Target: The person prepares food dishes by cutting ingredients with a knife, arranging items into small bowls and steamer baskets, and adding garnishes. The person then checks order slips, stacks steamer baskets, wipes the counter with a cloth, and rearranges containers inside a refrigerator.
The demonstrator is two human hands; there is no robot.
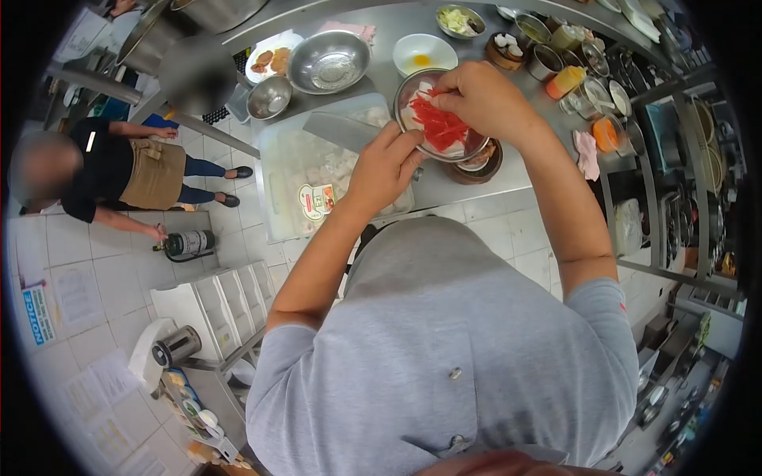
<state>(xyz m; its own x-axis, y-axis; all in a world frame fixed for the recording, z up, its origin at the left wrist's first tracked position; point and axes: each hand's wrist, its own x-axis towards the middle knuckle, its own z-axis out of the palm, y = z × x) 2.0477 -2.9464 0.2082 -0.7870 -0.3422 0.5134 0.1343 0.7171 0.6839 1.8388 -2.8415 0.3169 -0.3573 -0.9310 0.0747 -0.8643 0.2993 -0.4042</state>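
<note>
A metal bowl [481, 151] holds bright red strips [436, 123] lying over pale pieces. My left hand [387, 165] grips the bowl's near left rim, thumb and fingers closed on it. Over the far right side of the bowl, my right hand [476, 97] has its fingertips pinched together at the red strips. Beneath my left hand, a broad knife blade [337, 131] lies across a large translucent plastic container [278, 170] with pale pieces inside. A round brown pot [476, 172] stands just under the bowl's near right side, partly hidden.
Behind stand a colander [329, 63], a small metal bowl [270, 97], a white bowl with egg yolk [425, 57] and a bowl of chopped greens [460, 21]. Sauce containers and a yellow-orange squeeze bottle [565, 82] crowd the right. At left, a person [103, 166] holds a dark cylinder [190, 243].
</note>
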